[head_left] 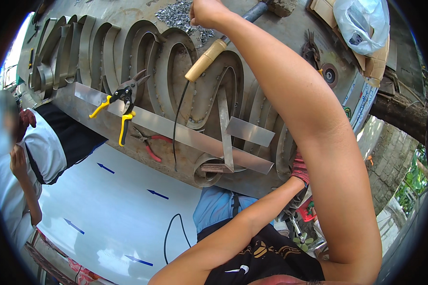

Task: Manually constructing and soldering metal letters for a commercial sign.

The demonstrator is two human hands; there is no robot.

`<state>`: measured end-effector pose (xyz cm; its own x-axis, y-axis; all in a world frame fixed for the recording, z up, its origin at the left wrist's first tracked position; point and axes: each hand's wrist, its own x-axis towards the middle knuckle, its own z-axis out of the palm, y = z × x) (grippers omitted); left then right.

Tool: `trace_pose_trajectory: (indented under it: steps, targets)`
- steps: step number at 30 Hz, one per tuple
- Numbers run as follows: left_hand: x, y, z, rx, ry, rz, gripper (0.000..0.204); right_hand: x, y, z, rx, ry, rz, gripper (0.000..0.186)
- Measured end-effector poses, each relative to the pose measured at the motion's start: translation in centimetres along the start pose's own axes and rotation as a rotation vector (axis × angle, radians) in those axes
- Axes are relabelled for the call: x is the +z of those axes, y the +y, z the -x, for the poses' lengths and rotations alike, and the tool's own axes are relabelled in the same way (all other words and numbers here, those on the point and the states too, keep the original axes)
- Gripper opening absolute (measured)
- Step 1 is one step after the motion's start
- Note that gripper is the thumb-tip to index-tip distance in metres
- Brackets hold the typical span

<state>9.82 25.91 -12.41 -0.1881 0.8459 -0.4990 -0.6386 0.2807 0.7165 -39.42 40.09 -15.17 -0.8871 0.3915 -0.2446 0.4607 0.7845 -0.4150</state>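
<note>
My right hand (205, 13) reaches to the top edge, fingers curled closed, beside a scatter of metal clippings (178, 15); whatever it may hold is hidden. My left hand (299, 170), in a red knitted glove, rests at the table's near edge, mostly behind my right arm, fingers unseen. Between them lies a soldering iron (206, 61) with a wooden handle, its black cord trailing toward me. Bent sheet-metal letter strips (169, 61) stand on edge across the table. Yellow-handled tin snips (123, 99) lie over a long flat metal strip (176, 132), near a metal square (225, 128).
Red-handled nippers (150, 141) lie at the near edge. Toward the right are pliers (311, 50), a grinding disc (329, 75) and a plastic bag (361, 23) on cardboard. A person (38, 147) sits at the left, by a white sheet with blue arrows (123, 199).
</note>
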Motion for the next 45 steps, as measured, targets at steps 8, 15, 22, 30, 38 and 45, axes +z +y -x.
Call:
trace_pose_trajectory:
  steps: [8,15,22,30,38,45]
  targets:
    - [0.3,-4.1,-1.4,0.254,0.105,-0.986,0.079,-8.7,-0.4,3.9,0.034,-0.236,-0.723,0.021]
    - [-0.1,-0.9,-0.1,0.063,-0.067,-1.273,0.058,-17.3,2.7,15.4,0.134,-0.195,-0.734,0.02]
    - [0.1,-0.5,0.3,0.292,0.051,-1.466,0.029,-22.5,12.6,35.7,0.295,-0.096,-0.81,0.025]
    - [1.2,-0.1,0.7,0.319,0.083,-1.549,0.032,-20.4,19.9,61.6,0.634,0.095,-0.811,0.018]
    - [0.5,-1.7,0.1,0.401,0.068,-1.624,0.033,-6.3,25.1,74.2,0.964,0.207,-0.73,0.017]
    - [0.1,-2.1,-0.3,0.416,0.026,-1.672,0.032,3.0,27.9,75.4,0.95,0.336,-0.495,0.018]
